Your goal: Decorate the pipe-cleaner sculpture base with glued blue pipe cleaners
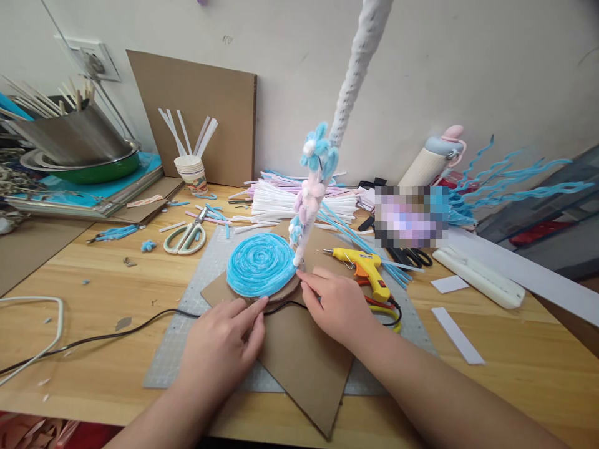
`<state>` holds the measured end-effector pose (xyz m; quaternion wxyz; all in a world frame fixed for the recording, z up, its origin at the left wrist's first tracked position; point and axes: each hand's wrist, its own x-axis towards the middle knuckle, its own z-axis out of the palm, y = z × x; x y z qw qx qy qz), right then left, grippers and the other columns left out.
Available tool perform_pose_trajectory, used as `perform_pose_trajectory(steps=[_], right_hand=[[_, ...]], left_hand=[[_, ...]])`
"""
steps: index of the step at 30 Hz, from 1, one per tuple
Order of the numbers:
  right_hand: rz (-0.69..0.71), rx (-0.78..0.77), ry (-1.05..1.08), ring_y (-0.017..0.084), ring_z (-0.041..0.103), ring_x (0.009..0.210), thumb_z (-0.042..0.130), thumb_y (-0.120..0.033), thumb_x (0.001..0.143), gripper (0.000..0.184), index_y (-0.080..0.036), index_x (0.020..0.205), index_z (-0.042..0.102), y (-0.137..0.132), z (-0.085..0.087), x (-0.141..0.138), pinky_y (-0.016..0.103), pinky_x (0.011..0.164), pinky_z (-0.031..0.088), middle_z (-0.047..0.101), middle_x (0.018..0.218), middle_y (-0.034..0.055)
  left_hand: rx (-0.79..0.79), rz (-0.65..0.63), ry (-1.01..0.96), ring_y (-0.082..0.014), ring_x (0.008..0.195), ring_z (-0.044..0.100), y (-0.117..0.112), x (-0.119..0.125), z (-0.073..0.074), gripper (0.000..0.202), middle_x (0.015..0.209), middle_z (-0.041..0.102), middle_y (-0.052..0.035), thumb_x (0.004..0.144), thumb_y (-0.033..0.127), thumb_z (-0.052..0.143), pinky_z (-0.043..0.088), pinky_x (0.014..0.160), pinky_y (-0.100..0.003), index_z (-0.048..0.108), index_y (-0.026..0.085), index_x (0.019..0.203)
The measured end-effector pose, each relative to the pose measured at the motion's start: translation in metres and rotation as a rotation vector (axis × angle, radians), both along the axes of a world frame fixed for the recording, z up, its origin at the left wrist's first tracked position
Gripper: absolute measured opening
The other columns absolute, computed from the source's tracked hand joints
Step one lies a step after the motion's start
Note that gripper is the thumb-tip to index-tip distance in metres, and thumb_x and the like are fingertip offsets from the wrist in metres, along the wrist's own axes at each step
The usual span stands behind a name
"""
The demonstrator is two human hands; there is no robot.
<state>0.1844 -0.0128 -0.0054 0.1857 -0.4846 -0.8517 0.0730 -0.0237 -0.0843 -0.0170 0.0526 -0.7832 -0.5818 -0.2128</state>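
A round blue fuzzy disc (261,264) lies on a cardboard sheet (299,365). At its right edge a white fuzzy stem (353,75) rises upright and carries blue and pink flowers (318,153). My left hand (222,346) rests on the cardboard, its index finger touching the disc's near rim, the other fingers curled. My right hand (334,304) pinches the foot of the stem where it meets the disc, fingers pressed together.
A yellow glue gun (367,269) lies just right of my right hand, its black cord (93,340) running left. Scissors (187,237), a stack of white pipe cleaners (290,202), a paper cup (191,171), a bottle (433,159) and paper strips (456,333) sit around.
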Motion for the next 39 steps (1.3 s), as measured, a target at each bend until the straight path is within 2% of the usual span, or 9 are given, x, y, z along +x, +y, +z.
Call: perform_pose_trajectory(steps=[7,13,17,22,29,39], right_hand=[[-0.012,-0.081,0.069,0.016,0.062,0.071,0.041,-0.025,0.094,0.037,-0.02,0.117,0.069,0.005,-0.001,-0.002,0.028,0.061,0.038,0.066,0.081,0.0039],[-0.003,-0.219,0.231,0.018,0.064,0.083,0.043,-0.024,0.093,0.035,-0.019,0.114,0.07,0.011,-0.004,-0.001,0.028,0.07,0.044,0.069,0.09,0.0048],[-0.003,-0.264,0.313,0.019,0.064,0.082,0.043,-0.024,0.092,0.034,-0.018,0.11,0.072,0.016,-0.006,0.0,0.029,0.071,0.046,0.069,0.089,0.0052],[0.01,-0.264,0.373,0.019,0.064,0.085,0.042,-0.025,0.093,0.033,-0.018,0.105,0.073,0.019,-0.008,0.001,0.029,0.073,0.046,0.069,0.091,0.0049],[0.005,-0.197,0.255,0.018,0.064,0.078,0.042,-0.025,0.094,0.033,-0.018,0.109,0.072,0.016,-0.007,0.0,0.028,0.067,0.044,0.067,0.086,0.0048],[0.019,-0.178,0.249,0.017,0.064,0.08,0.043,-0.024,0.094,0.032,-0.019,0.11,0.071,0.015,-0.006,-0.001,0.026,0.07,0.044,0.068,0.087,0.0043]], left_hand=[[-0.002,-0.009,-0.005,-0.0175,0.06,0.061,0.001,-0.001,-0.001,0.032,0.068,0.064,-0.0011,0.092,0.028,0.045,0.044,0.054,-0.03,0.071,0.022,0.109],[-0.004,-0.007,0.0,-0.0183,0.06,0.062,0.001,0.001,0.001,0.032,0.068,0.064,-0.0015,0.092,0.028,0.044,0.045,0.054,-0.031,0.072,0.021,0.107],[-0.01,-0.001,-0.011,-0.0181,0.061,0.062,0.0,0.001,0.001,0.032,0.069,0.065,-0.0014,0.092,0.028,0.044,0.046,0.055,-0.031,0.072,0.021,0.106],[-0.02,0.001,-0.015,-0.0183,0.062,0.063,0.0,0.001,0.0,0.032,0.071,0.066,-0.0018,0.092,0.029,0.044,0.047,0.056,-0.031,0.072,0.021,0.107],[-0.014,0.007,-0.023,-0.0177,0.062,0.062,0.002,0.002,-0.001,0.033,0.072,0.067,-0.0026,0.092,0.029,0.043,0.046,0.056,-0.029,0.072,0.022,0.107],[-0.016,0.01,-0.012,-0.017,0.061,0.062,0.001,0.001,-0.001,0.033,0.071,0.067,-0.002,0.092,0.029,0.044,0.045,0.055,-0.029,0.072,0.022,0.108]])
